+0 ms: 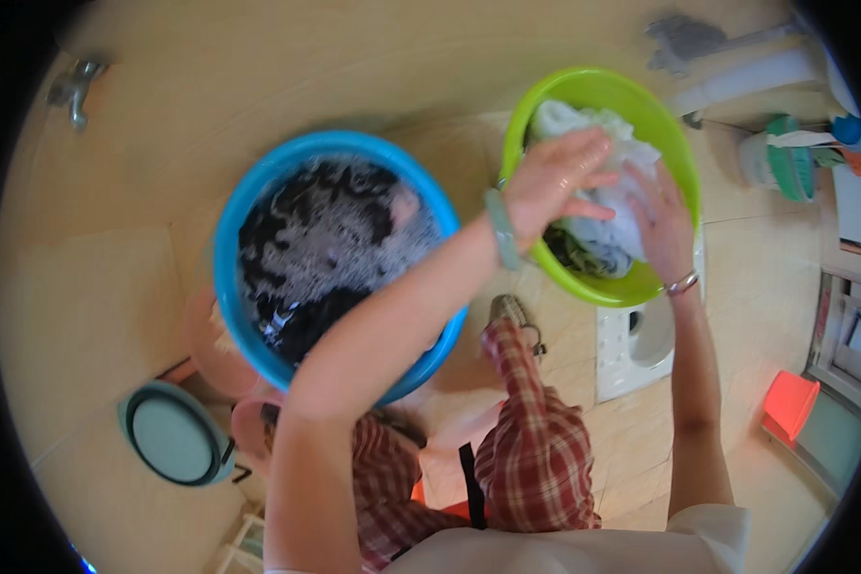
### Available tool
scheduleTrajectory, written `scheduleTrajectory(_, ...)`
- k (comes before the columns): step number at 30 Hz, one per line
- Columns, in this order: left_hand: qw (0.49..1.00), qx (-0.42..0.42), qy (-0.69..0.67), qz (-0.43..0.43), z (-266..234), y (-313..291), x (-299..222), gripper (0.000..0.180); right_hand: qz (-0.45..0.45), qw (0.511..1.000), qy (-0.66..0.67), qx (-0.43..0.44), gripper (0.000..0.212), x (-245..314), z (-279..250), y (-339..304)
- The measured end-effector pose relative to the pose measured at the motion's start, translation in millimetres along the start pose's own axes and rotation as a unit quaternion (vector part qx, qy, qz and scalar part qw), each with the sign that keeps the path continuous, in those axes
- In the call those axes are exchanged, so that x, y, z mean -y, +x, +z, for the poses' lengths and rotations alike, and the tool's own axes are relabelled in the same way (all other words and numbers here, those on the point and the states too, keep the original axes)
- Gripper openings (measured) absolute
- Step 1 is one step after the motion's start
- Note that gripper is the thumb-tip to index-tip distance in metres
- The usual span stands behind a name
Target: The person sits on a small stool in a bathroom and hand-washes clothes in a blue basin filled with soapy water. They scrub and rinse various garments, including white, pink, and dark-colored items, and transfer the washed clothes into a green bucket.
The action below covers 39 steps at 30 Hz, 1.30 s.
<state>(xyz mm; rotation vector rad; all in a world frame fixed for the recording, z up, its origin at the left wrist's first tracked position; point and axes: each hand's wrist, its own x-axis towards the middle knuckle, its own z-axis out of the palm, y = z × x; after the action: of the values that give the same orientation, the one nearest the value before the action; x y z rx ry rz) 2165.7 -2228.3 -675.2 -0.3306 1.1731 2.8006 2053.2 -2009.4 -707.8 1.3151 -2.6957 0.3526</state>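
The left grip, which wears a pale green, glossy bangle at the wrist, is wide, with fingers spread above white cloth. Contact between the two cannot be confirmed. The right grip, with a narrow band at the wrist, has its fingers extended against the same cloth; whether it pinches any fabric cannot be told. The white cloth is loosely bunched inside a round, smooth-walled lime-green basin, beside a dark patterned cloth. To the left stands a wider, round blue basin with a thick rolled rim. It contains dark fabric, soaked and crumpled, under patchy white suds. The left forearm crosses above this basin. The floor is beige tile, with a white squat toilet of glossy finish set beneath the lime-green basin's near edge.
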Motion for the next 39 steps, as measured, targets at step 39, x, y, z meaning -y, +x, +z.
scheduleTrajectory(39,0.779,-0.548,0.302,0.037,-331,-284,107,0.048,-0.053,0.907,0.191,0.372,0.028,386,314,61)
